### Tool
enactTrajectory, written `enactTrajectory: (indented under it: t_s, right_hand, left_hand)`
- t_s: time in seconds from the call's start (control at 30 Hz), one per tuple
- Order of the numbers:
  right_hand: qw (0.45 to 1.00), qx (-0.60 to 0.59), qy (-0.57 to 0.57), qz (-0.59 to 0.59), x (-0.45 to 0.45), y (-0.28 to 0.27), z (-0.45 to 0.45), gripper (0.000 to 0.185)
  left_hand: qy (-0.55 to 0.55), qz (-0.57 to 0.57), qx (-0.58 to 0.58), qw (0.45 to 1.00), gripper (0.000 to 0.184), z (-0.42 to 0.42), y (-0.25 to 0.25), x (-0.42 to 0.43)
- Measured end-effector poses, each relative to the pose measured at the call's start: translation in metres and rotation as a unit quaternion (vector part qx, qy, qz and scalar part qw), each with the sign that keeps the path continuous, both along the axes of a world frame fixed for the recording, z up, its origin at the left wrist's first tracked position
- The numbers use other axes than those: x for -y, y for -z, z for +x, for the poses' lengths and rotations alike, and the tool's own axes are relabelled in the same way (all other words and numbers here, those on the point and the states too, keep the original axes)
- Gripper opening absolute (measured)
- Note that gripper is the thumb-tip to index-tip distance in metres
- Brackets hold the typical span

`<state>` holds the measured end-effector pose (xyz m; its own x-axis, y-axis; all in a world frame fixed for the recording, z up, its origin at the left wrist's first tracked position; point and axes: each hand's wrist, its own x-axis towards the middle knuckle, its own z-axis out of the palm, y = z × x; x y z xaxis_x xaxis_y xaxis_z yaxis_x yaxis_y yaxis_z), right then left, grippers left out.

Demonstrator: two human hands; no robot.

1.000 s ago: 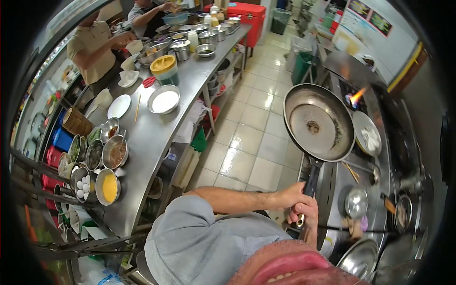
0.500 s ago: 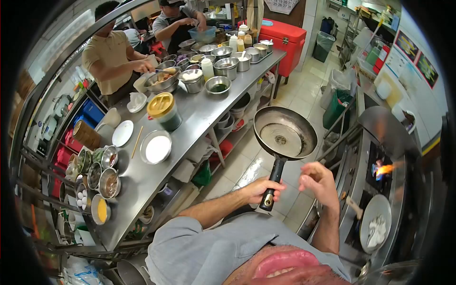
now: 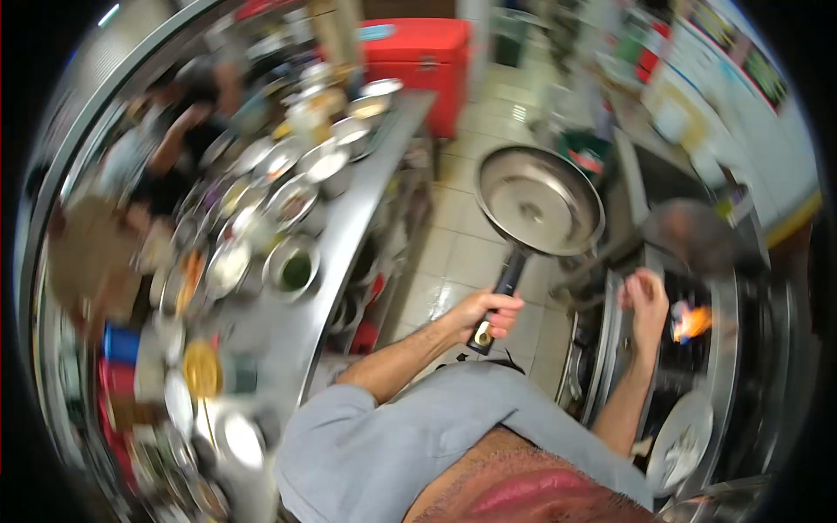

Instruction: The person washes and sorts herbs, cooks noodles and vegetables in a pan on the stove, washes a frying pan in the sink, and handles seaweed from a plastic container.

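My left hand is wrapped around the black handle of a frying pan, held up in front of me over the floor. The pan is tilted so its worn inner surface faces me, and it looks bare inside. To the right, my right hand is raised beside the stove, its fingers loosely bent and nothing visible in them. Close to that hand an orange flame burns on the stove. Below it, a pale round pan with something white inside sits on the stove.
Along the left runs a steel counter with many metal bowls, including one with dark green contents. A red cooler stands beyond it. Blurred co-workers are behind the counter. A dark, rounded pan-like shape rises behind the flame.
My view has swung right, blurring the counter. My left hand still grips the frying pan. My right hand has moved right, away from the pan and nearer the flame.
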<state>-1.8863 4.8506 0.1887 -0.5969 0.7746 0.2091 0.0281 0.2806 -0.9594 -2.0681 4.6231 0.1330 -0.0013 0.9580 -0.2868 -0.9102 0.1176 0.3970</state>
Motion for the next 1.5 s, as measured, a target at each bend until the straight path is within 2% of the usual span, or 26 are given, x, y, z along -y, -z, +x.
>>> enactTrajectory:
  t_s: [0.13,0.23,0.53,0.67,0.73,0.8,0.87,0.93,1.13,1.2,1.23,1.33,1.47,1.5]
  right_hand:
    - [0.981,-0.126,0.143,-0.031,-0.112,0.002,-0.065,0.026]
    - [0.966,-0.191,0.17,-0.045,-0.203,0.008,-0.111,0.026]
    - [0.944,-0.259,0.141,-0.147,-0.434,-0.003,-0.282,0.024]
    - [0.914,-0.304,0.217,-0.157,-0.541,0.019,-0.326,0.021]
    - [0.892,-0.304,0.3,-0.151,-0.593,0.028,-0.334,0.021]
    - [0.858,-0.327,0.348,-0.191,-0.648,0.035,-0.326,0.021]
    - [0.842,-0.31,0.407,-0.173,-0.702,0.037,-0.311,0.02]
    - [0.839,-0.254,0.459,-0.145,-0.755,0.042,-0.284,0.022]
    - [0.768,-0.103,0.616,-0.142,-0.895,0.079,-0.164,0.026]
    - [0.733,-0.052,0.656,-0.173,-0.943,0.103,-0.116,0.031]
    - [0.714,-0.029,0.685,-0.142,-0.971,0.118,-0.086,0.039]
    - [0.657,0.055,0.737,-0.151,-1.003,0.128,-0.044,0.056]
    - [0.658,-0.018,0.734,-0.167,-1.056,0.169,0.028,0.063]
    - [0.688,-0.121,0.683,-0.213,-1.062,0.173,0.036,0.064]
  left_hand:
    - [0.025,-0.011,-0.077,0.997,0.017,-0.08,-0.005,-0.118]
    - [0.045,-0.013,-0.141,0.989,0.018,-0.123,-0.01,-0.213]
    - [0.125,-0.03,-0.21,0.969,0.018,-0.238,-0.028,-0.438]
    - [0.193,-0.026,-0.226,0.954,0.019,-0.299,-0.014,-0.529]
    - [0.24,-0.02,-0.22,0.945,0.019,-0.328,-0.01,-0.575]
    - [0.272,-0.018,-0.216,0.937,0.019,-0.351,-0.011,-0.617]
    - [0.334,-0.02,-0.223,0.916,0.02,-0.371,-0.009,-0.661]
    - [0.366,-0.017,-0.213,0.906,0.022,-0.382,-0.001,-0.706]
    - [0.447,-0.031,-0.259,0.855,0.029,-0.37,0.023,-0.824]
    - [0.461,-0.046,-0.27,0.844,0.029,-0.352,0.024,-0.862]
    - [0.46,-0.05,-0.269,0.845,0.028,-0.339,0.023,-0.884]
    - [0.494,-0.084,-0.259,0.825,0.027,-0.316,0.019,-0.941]
    - [0.536,-0.097,-0.214,0.811,0.026,-0.284,0.043,-1.013]
    - [0.544,-0.1,-0.205,0.807,0.026,-0.278,0.05,-1.024]
